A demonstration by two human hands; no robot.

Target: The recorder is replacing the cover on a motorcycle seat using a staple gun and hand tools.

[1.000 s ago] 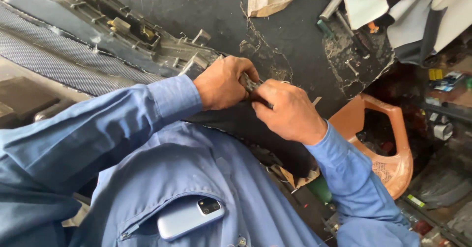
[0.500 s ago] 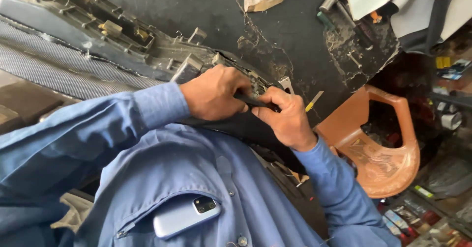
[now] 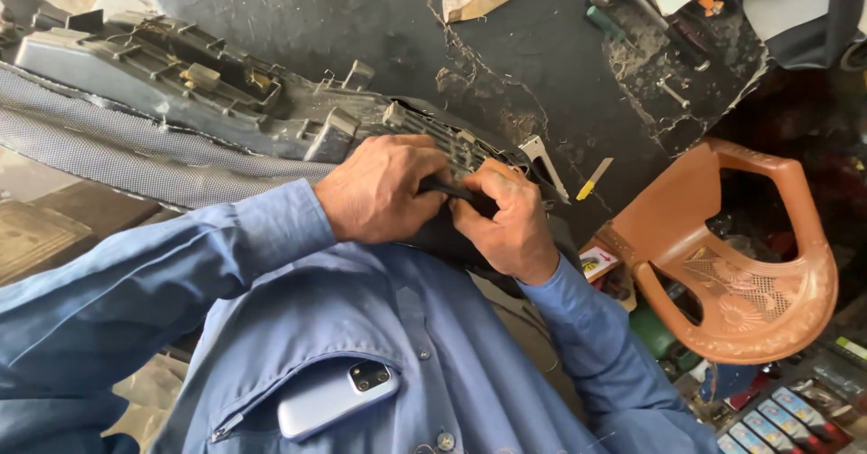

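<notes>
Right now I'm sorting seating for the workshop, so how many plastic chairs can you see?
1: an orange-brown plastic chair at the right, beside the dark workbench, right of the right hand. Clutter around it may hide others.

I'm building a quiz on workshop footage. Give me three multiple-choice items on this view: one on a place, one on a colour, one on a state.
1. Where is the phone?
A. on the chair
B. in the shirt's chest pocket
C. in the right hand

2. What colour is the plastic chair?
A. orange-brown
B. white
C. green

3. How do the hands meet the dark tool?
A. neither touches it
B. only the left hand holds it
C. both grip it

Answers: 1 B, it pokes from the blue shirt pocket. 2 A, seat and arms show that colour. 3 C, left hand and right hand close around it over the grey car part.
</notes>
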